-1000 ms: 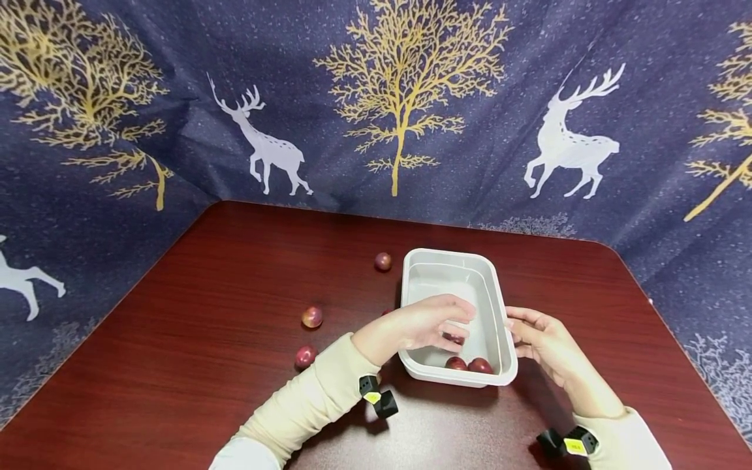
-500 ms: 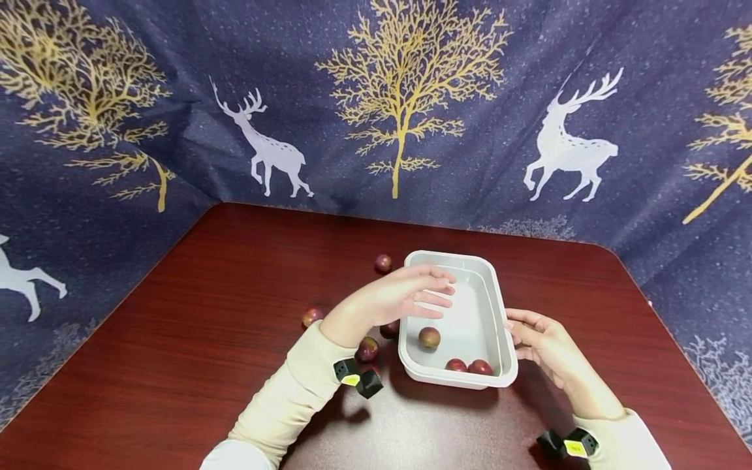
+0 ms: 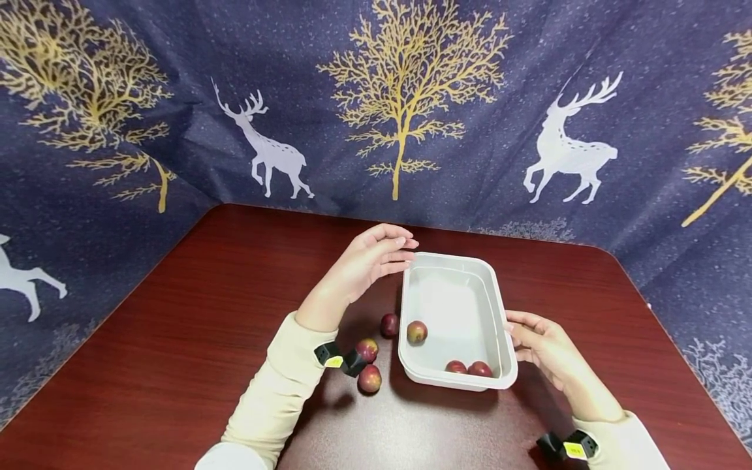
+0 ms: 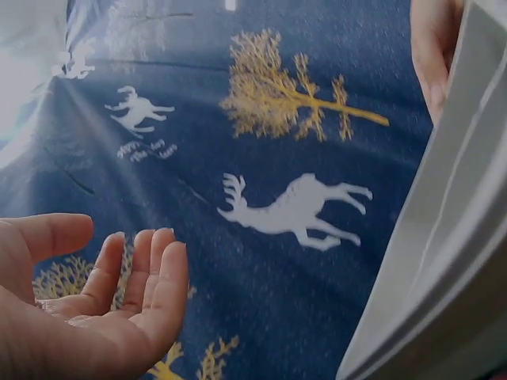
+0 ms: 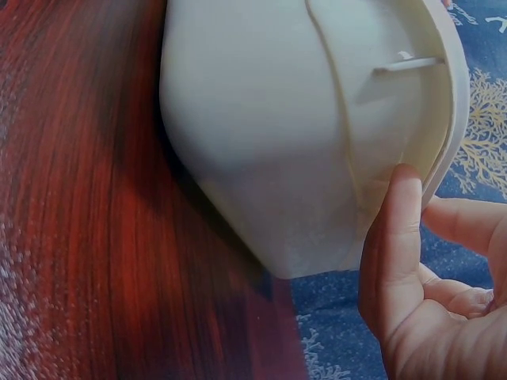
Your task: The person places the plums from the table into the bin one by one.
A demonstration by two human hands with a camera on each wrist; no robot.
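A white plastic container [image 3: 452, 294] stands on the table with three plums inside: one plum [image 3: 417, 332] by its left wall, and two, a plum [image 3: 456, 367] and a plum [image 3: 480, 369], at its near end. My right hand [image 3: 543, 346] holds the right rim, thumb and forefinger at the lip in the right wrist view. Beyond the container's far left corner, my left hand [image 3: 376, 258] hovers with loosely bent fingers; the left wrist view shows its palm [image 4: 87, 332] holding nothing. Outside, left of the container, lie a plum [image 3: 390, 324], a plum [image 3: 367, 350] and a plum [image 3: 369, 378].
The dark red wooden table [image 3: 235, 261] extends on both sides of the container. A blue cloth [image 3: 458, 176] printed with deer and trees hangs behind it. My left forearm [image 3: 294, 372] crosses the table's near left part, hiding whatever lies beneath.
My left hand has left the container and moved left and away from me, covering the far plum's spot. A plum in the container has shifted left to its wall. The right hand stays put.
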